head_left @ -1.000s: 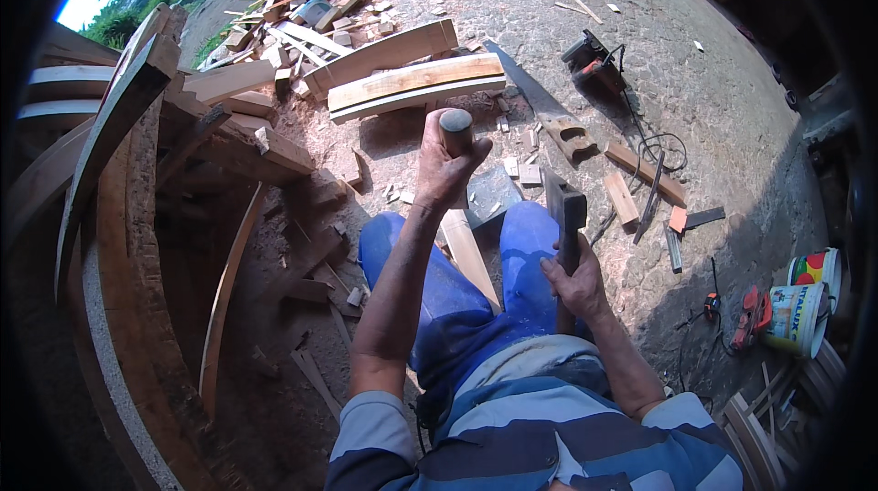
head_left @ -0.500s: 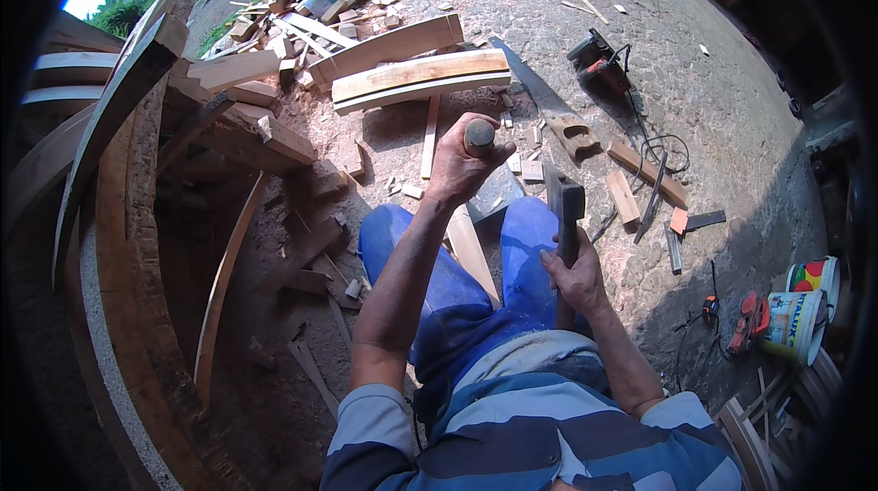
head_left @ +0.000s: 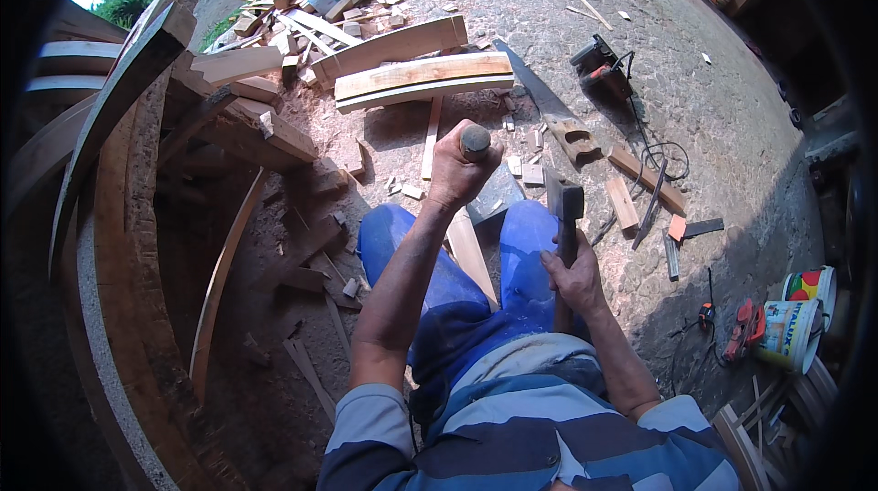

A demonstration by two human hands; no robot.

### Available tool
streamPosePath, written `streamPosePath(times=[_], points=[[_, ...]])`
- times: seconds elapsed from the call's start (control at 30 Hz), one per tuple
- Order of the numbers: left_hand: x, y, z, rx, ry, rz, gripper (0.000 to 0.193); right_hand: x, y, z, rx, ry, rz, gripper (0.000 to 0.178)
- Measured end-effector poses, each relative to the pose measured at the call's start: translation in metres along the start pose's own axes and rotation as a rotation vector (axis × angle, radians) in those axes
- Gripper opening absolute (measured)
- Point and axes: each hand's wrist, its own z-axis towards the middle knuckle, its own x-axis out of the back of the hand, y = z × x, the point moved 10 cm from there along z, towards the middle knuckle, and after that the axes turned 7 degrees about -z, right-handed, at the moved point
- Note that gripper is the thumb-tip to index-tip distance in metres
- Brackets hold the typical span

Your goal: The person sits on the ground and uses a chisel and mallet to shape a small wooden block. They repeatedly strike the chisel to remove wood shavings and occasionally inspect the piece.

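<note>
My left hand point(head_left: 460, 173) is closed in a fist around a round-ended tool handle point(head_left: 475, 141), above and between my knees. The lower part of that tool is hidden by the fist. A hatchet point(head_left: 569, 200) is held in my right hand point(head_left: 576, 279), its dark head up beside my right knee and its handle running down to my lap. Below my left fist a long pale board point(head_left: 471, 258) lies between my thighs. Beyond the left hand rests a curved timber piece point(head_left: 425, 82) with a dark line along its side.
A handsaw point(head_left: 549, 107) and a corded power tool point(head_left: 601, 70) lie on the stony ground to the right. Two buckets point(head_left: 788, 331) stand near a red tool point(head_left: 745, 329). Large curved timbers point(head_left: 137, 244) rise at left, with heaped offcuts point(head_left: 311, 11) farther back.
My left hand has shifted slightly down and left with the handle still in its grip. My right hand and the hatchet stay nearly where they were.
</note>
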Motion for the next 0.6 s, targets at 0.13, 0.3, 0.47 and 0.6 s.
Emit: streamPosePath(times=[0.13, 0.3, 0.47, 0.6], points=[[0.001, -0.004, -0.003, 0.021, 0.012, -0.025, 0.026, -0.001, 0.001, 0.0, -0.011, 0.0, 0.006, 0.041], [0.002, -0.005, -0.003, -0.038, -0.005, -0.009, 0.025, -0.005, -0.001, 0.0, 0.07, -0.048, 0.027, 0.044], [0.006, -0.008, 0.0, -0.074, 0.014, -0.044, 0.021, -0.011, -0.01, 0.0, 0.023, -0.109, -0.082, 0.051], [0.019, -0.027, 0.008, -0.023, 0.026, -0.144, 0.019, -0.01, -0.071, 0.014, 0.255, -0.081, -0.364, 0.05]])
